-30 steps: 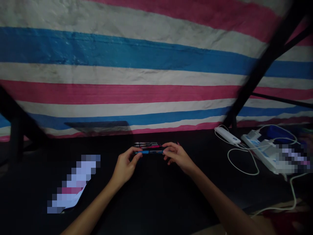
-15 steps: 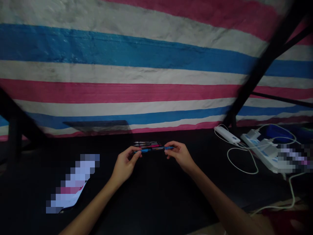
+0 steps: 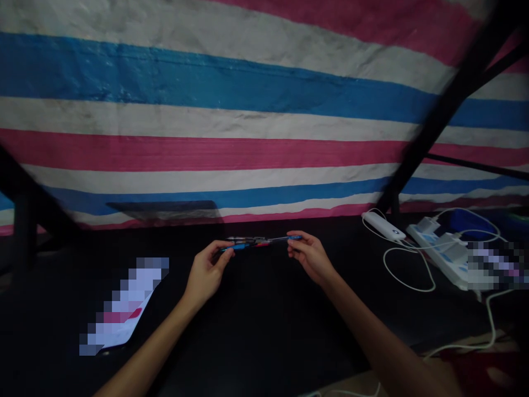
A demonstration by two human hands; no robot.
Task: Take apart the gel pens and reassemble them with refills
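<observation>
My left hand (image 3: 210,267) pinches a blue pen part (image 3: 241,247) that points right, over the black table. My right hand (image 3: 309,255) is closed on a thin piece with a blue end (image 3: 294,237), whose slim shaft reaches left toward the pens. A gap now lies between the two held pieces. Just behind them several pens (image 3: 243,240) rest on the table, one with a red part (image 3: 262,243). Their small details are too dark to tell.
On the left of the black table (image 3: 256,331) lies a lit phone (image 3: 134,303), partly pixelated. At the right are a white power bank (image 3: 384,225), a power strip (image 3: 438,253) and white cables (image 3: 432,278). A striped sheet (image 3: 248,154) hangs behind.
My right hand has moved up and to the right with the blue-ended piece, away from the blue pen part. My left hand has shifted slightly left and up, still holding its part.
</observation>
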